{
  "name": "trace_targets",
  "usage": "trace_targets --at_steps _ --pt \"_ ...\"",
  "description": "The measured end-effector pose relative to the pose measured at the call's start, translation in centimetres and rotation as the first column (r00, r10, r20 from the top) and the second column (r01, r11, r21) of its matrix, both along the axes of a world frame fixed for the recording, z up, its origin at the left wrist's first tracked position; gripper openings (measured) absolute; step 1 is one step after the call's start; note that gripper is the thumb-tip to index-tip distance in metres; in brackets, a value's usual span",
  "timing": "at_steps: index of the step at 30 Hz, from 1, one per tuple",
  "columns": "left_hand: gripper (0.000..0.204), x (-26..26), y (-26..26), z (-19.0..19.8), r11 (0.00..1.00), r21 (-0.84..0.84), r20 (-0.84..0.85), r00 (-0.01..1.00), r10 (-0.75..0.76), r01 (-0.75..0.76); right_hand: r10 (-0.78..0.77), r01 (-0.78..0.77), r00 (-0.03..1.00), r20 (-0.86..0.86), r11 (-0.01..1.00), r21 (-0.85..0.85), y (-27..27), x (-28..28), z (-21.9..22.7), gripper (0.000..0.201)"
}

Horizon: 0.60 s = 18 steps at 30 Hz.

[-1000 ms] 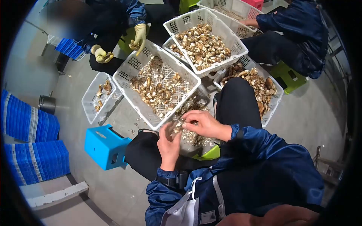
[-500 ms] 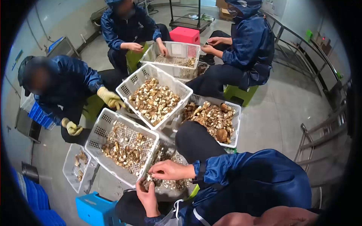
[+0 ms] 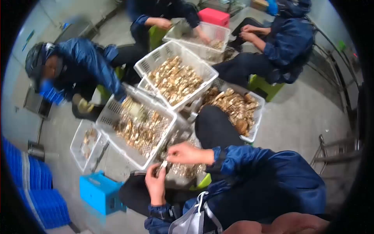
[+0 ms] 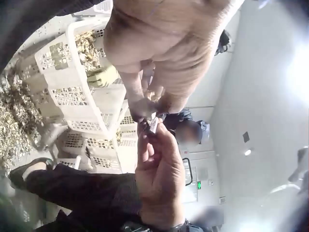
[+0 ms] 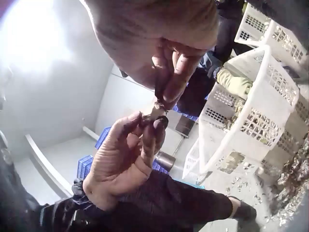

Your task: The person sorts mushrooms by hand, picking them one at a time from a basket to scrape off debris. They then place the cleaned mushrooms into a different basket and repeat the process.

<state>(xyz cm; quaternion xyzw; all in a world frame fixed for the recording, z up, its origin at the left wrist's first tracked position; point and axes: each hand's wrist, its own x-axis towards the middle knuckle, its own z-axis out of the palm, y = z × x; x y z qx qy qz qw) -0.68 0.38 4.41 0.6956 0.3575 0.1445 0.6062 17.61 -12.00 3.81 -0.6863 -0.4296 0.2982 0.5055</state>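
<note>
Head view shows a knee (image 3: 216,124) between right hand (image 3: 189,153) and rightmost basket (image 3: 260,118).

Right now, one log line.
left hand: pinches pale piece | right hand: fingertips at piece, grip unclear | crate beyond: pieces inside | blue stool: floor, left

Shiny navy sleeves (image 3: 286,169) — black trousers (image 3: 216,126)

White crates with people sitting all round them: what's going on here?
The person wearing the camera pinches a small pale piece, apparently mushroom, between the fingers of the left hand and right hand, above a pile of scraps. A worker in yellow gloves has one hand inside a white crate of similar-looking pieces. Two others sit behind, one reaching into another crate.
</note>
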Motion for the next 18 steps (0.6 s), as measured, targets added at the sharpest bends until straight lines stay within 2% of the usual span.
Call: trace_targets --at_steps 1,2,3,4,5,6,8,10,11,14,15,18 --pt "0.026 0.3 0.1 -0.4 1.000 -0.028 0.046 0.999 0.001 0.000 -0.032 0.033 0.999 -0.011 0.997 0.064 0.1 -0.1 -0.8 0.022" --pt "0.028 0.5 -0.2 -0.6 0.998 -0.057 0.090 0.996 0.003 0.002 -0.066 0.076 0.992 -0.106 0.992 0.097 0.1 -0.2 -1.1 0.021" --pt "0.028 0.8 -0.4 -0.2 0.990 -0.141 0.092 0.995 0.031 -0.018 0.003 -0.016 0.986 -0.169 0.997 -0.074 -0.2 0.6 -0.5 0.021" --pt "0.027 0.7 -0.5 0.0 0.974 -0.224 0.105 0.993 0.059 -0.034 -0.047 0.027 0.978 -0.202 0.995 -0.098 0.0 0.2 -0.8 0.022" --pt "0.027 0.2 -0.3 -0.3 0.942 -0.330 0.114 0.988 0.102 -0.059 -0.087 0.077 0.991 -0.098 0.991 -0.106 0.2 0.3 -0.6 0.022" --pt "0.027 -0.1 -0.1 -0.6 0.899 -0.434 0.140 0.981 0.135 -0.062 -0.107 0.068 0.983 -0.147 0.966 -0.248 0.1 0.5 1.3 0.021" --pt "0.027 0.1 -0.1 0.0 0.876 -0.473 0.147 0.971 0.187 -0.097 0.008 -0.010 0.992 -0.127 1.000 -0.013 0.0 0.4 0.2 0.022" --pt "0.027 0.6 -0.2 0.4 0.838 -0.529 0.145 0.959 0.245 -0.135 0.026 -0.034 0.998 0.064 0.990 0.140 0.3 0.0 -0.3 0.026" --pt "0.027 0.6 -0.2 0.3 0.855 -0.502 0.143 0.963 0.228 -0.128 0.037 -0.047 0.997 0.062 0.984 0.169 0.2 -0.2 -0.3 0.024" --pt "0.028 0.5 -0.2 -0.2 0.903 -0.419 0.133 0.977 0.169 -0.100 0.079 -0.082 0.997 0.024 0.989 0.125 0.4 -0.6 0.7 0.023" --pt "0.029 0.8 -0.4 0.6 0.891 -0.444 0.120 0.980 0.158 -0.089 0.036 -0.042 0.998 0.054 0.991 0.128 0.4 -0.7 0.6 0.021" --pt "0.032 0.3 0.0 -0.1 0.870 -0.491 0.111 0.987 0.117 -0.048 0.004 -0.013 0.991 -0.136 0.998 -0.060 0.2 -0.7 1.1 0.021"
